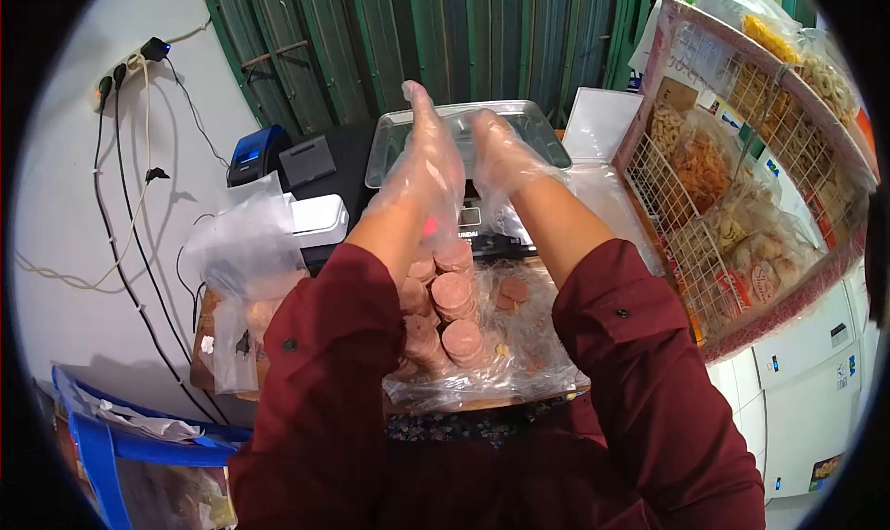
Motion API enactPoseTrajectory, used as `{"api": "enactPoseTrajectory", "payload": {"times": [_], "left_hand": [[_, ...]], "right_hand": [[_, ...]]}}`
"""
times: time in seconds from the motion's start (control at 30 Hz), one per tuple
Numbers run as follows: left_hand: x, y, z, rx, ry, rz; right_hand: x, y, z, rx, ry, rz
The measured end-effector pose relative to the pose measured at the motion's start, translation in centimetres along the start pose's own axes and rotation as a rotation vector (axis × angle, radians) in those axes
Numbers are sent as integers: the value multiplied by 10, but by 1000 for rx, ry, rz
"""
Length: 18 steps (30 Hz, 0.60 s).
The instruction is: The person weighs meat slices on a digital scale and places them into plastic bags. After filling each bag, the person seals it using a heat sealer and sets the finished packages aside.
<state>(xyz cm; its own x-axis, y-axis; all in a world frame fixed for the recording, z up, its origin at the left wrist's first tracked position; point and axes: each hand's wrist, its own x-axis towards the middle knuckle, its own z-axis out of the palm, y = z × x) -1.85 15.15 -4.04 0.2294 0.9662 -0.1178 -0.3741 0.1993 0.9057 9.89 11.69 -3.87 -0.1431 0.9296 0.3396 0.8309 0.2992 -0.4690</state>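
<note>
Loose clear plastic gloves cover both my hands. My left hand (432, 150) is raised over the left part of a metal tray (378, 145), its fingers stretched out and nothing visible in them. Over the tray's middle, my right hand (502, 150) points forward, fingers extended but partly foreshortened. The hands are apart, with loose clear plastic between them. Below my wrists stand several stacks of round pink meat patties (452, 292) on clear plastic sheeting (547, 344). A few darker round pieces (511, 293) lie right of the stacks. My left forearm hides part of the stacks.
A black digital scale (471, 238) sits in front of the tray. Left are a white box-shaped device (318, 217), plastic bags (246, 242) and a blue-black device (258, 154). A wire rack (691, 224) with bagged food borders the right. Cables (111, 233) hang along the wall.
</note>
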Motion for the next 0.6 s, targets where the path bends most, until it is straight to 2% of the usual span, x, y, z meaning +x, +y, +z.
{"api": "enactPoseTrajectory", "payload": {"times": [0.07,0.1,0.2,0.3,0.37,0.43,0.5,0.57,0.6], "left_hand": [[-23,7,15,-24,191,-19],[-3,6,3,-65,178,-63],[-6,9,-2,15,191,-117],[0,0,-10,47,218,-81],[3,-7,-11,82,235,-50],[5,-10,-14,99,239,-34],[-12,-4,-21,77,28,-45],[-37,2,-27,50,-182,-58],[-49,6,-26,39,-288,-66]], "right_hand": [[9,4,7,11,-1,6],[9,8,11,11,-5,7],[14,22,27,96,42,-58],[18,15,33,235,96,8],[12,1,30,965,23,534],[16,2,34,1042,47,564],[22,13,45,1119,65,594],[27,32,55,968,111,282],[18,22,46,967,112,286]]}}
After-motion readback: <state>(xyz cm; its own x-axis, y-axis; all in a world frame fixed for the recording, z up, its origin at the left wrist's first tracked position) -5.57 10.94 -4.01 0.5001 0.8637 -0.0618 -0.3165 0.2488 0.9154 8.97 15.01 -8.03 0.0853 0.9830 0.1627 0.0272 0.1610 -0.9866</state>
